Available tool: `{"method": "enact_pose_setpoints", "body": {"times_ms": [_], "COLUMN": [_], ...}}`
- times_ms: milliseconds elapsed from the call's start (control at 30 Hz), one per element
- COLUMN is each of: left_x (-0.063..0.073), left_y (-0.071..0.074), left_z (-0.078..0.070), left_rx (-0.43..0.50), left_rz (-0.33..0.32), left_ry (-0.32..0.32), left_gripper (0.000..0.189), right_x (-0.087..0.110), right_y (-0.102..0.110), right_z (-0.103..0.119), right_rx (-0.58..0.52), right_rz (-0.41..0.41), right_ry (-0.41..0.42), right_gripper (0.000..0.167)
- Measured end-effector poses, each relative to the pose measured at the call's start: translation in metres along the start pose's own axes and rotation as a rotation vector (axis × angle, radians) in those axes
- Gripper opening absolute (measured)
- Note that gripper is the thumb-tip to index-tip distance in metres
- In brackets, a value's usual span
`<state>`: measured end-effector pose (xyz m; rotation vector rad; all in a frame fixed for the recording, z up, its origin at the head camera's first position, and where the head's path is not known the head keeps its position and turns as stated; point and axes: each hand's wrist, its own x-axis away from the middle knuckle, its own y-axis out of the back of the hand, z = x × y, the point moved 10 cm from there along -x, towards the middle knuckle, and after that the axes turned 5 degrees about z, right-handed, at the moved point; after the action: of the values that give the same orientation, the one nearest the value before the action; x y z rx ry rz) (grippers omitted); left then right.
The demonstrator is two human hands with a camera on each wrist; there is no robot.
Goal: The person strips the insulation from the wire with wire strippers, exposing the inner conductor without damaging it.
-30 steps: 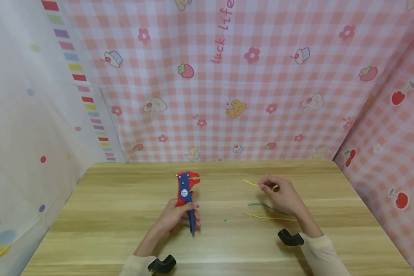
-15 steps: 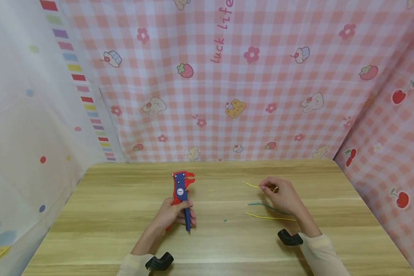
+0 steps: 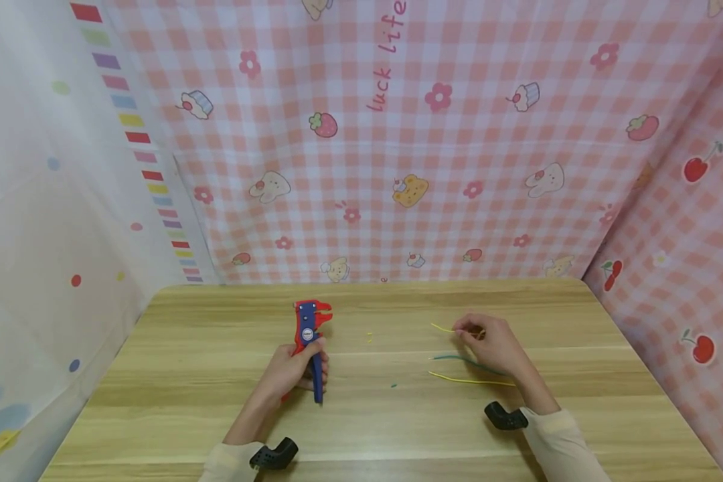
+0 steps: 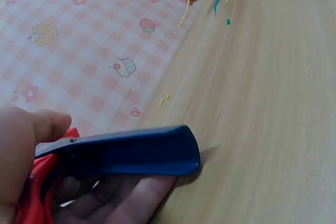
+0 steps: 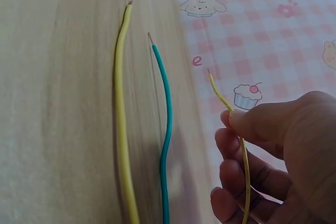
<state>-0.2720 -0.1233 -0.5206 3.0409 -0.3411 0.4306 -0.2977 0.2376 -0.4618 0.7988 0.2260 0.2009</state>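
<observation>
My left hand [image 3: 286, 371] grips the handles of a red and blue wire stripper [image 3: 308, 321], its head pointing to the back of the table. In the left wrist view the blue handle [image 4: 131, 153] lies across the fingers. A thin yellow wire [image 5: 220, 94] is pinched between thumb and index finger of my right hand [image 3: 488, 343]; a short bare copper tip shows at its end. Beside that hand lie a green wire [image 5: 167, 108] with a bare copper end and a thicker yellow wire [image 5: 121, 108], whose copper only just shows.
Small yellow scraps of insulation [image 3: 370, 337] and a green scrap [image 3: 393, 385] lie on the wooden table [image 3: 397, 442] between the hands. A pink checked cloth [image 3: 385, 154] hangs along the table's back edge.
My left hand has moved left with the wire stripper, away from the wires. The pinched yellow wire has shifted slightly right and toward me; the wires on the table have stayed put.
</observation>
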Motion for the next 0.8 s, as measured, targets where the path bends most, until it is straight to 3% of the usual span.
{"method": "enact_pose_setpoints", "body": {"times_ms": [200, 400, 800], "left_x": [0.003, 0.010, 0.016], "left_y": [0.015, 0.025, 0.033], "left_z": [-0.006, -0.015, -0.018], "left_rx": [-0.174, -0.309, -0.550], "left_rz": [-0.147, -0.215, -0.314], "left_ry": [-0.010, -0.034, -0.006], "left_gripper": [0.044, 0.036, 0.041], "right_x": [0.000, 0.000, 0.002], "right_y": [-0.005, -0.008, -0.015], "right_z": [-0.003, -0.003, -0.010], "right_rx": [0.002, 0.031, 0.037], "right_rz": [0.026, 0.034, 0.071], "right_ry": [-0.013, 0.011, -0.007], "right_gripper": [0.009, 0.009, 0.008]}}
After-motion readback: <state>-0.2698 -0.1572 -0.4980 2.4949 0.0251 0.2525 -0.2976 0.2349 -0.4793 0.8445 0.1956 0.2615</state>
